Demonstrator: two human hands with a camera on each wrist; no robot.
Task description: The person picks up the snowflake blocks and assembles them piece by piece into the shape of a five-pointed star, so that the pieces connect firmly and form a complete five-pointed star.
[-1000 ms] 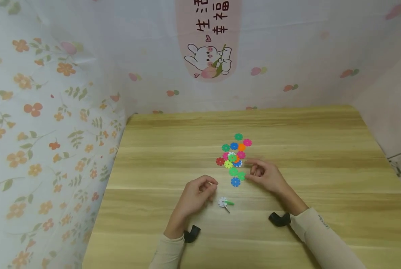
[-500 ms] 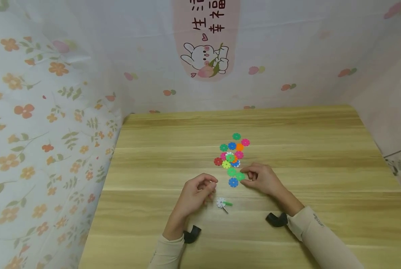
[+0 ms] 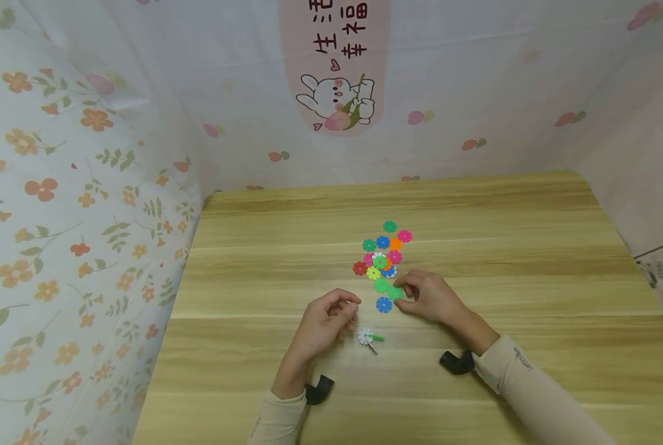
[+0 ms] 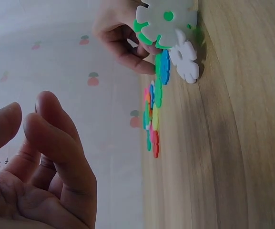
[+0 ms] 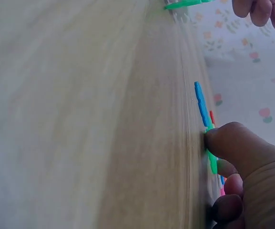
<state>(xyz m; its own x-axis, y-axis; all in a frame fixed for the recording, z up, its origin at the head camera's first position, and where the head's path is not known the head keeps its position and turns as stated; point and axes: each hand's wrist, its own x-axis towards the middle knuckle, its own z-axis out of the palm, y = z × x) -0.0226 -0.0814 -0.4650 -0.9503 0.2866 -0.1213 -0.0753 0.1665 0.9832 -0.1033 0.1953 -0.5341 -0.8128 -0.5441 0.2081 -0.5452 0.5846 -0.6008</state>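
Head view: wood-look table (image 3: pixel 242 371), two hands working at it. Left hand (image 3: pixel 323 318) is loosely curled, thumb and fingertips a bit apart, nothing in it, with the white-and-green piece (image 3: pixel 365 335) near it on the table. Right hand (image 3: pixel 432 295) has thumb and forefinger pinching a green disc (image 3: pixel 395 293) low at the table, right between the tips, just beside a blue disc (image 3: pixel 384 305).

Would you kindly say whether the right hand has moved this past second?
Yes, slightly: against the nearest blue notched disc in the head view, the right hand has shifted left, its fingers toward the person.
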